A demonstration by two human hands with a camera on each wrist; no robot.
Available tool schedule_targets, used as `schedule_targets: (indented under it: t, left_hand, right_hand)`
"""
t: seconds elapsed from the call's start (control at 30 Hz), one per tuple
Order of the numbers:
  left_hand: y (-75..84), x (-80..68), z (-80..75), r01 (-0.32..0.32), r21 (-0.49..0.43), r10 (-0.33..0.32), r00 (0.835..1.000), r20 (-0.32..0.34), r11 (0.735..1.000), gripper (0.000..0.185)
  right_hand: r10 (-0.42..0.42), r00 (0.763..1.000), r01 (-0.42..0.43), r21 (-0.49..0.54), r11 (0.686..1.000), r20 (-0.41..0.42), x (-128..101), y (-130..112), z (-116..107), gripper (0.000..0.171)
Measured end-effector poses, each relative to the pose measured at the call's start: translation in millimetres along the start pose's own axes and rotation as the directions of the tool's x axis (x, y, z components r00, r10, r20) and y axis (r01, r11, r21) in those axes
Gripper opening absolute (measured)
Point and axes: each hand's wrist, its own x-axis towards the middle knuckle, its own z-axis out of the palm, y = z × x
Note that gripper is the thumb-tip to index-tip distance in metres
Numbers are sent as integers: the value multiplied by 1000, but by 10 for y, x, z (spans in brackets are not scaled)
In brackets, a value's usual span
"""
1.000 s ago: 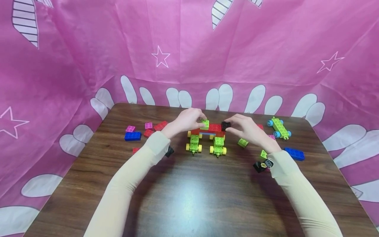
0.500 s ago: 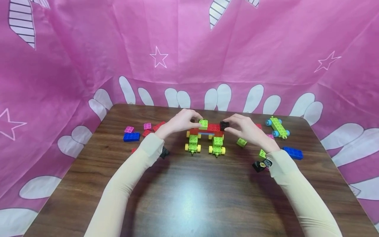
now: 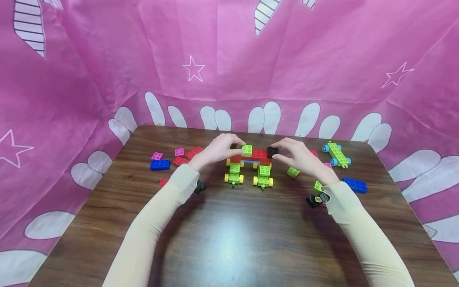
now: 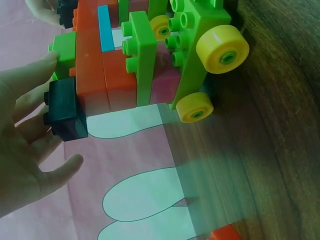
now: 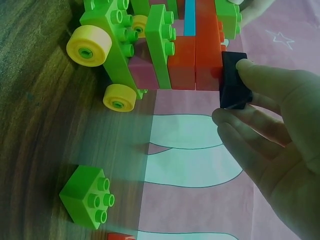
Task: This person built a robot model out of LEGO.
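Observation:
A model (image 3: 259, 154) of red bricks stands on green bases with yellow wheels (image 3: 264, 179) at the table's far middle. My left hand (image 3: 219, 150) is at its upper left, thumb and fingers around a lime green brick (image 3: 246, 150) on the red top. In the left wrist view the thumb touches that brick, and a black brick (image 4: 67, 110) sits at the model's left end among the fingers. At the right end my right hand (image 3: 295, 155) pinches another black brick (image 5: 234, 80) against the red layer; whether it is fully seated cannot be told.
Pink, red and blue bricks (image 3: 159, 165) lie left. Farther right are a loose green brick (image 3: 293, 172), a blue brick (image 3: 355, 185) and a green base with blue wheels (image 3: 337, 154). Black pieces lie near both wrists. A pink cloth (image 3: 229, 59) hangs behind the table.
My left hand has shifted slightly left and down with the green brick, which sits lower on the red top. The right hand stays on the black brick with hardly any movement.

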Motion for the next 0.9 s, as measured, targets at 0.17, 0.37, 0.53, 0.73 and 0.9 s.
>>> schedule_targets:
  t: [0.17, 0.37, 0.53, 0.73, 0.9]
  left_hand:
    - [-7, -13, 6, -3, -7, 3, 1000, 4, 1000, 36]
    - [-26, -19, -7, -28, -10, 28, 999, 32, 1000, 37]
    - [-30, -26, -22, -44, -4, 44, 998, 47, 999, 36]
    - [-25, -31, -31, -46, -4, 46, 998, 49, 999, 36]
    - [-15, -34, -37, -47, -1, 47, 998, 49, 999, 37]
  right_hand:
    - [25, 999, -25, 5, 1000, 22, -12, -3, -5, 35]
    - [72, 996, -73, 9, 997, 62, -46, -5, -32, 39]
    - [73, 997, -72, -1, 997, 34, -89, 19, -92, 39]
    - [129, 991, -128, -11, 992, 23, -193, 73, -183, 36]
    - [152, 988, -151, -36, 988, 32, -283, 126, -221, 35]
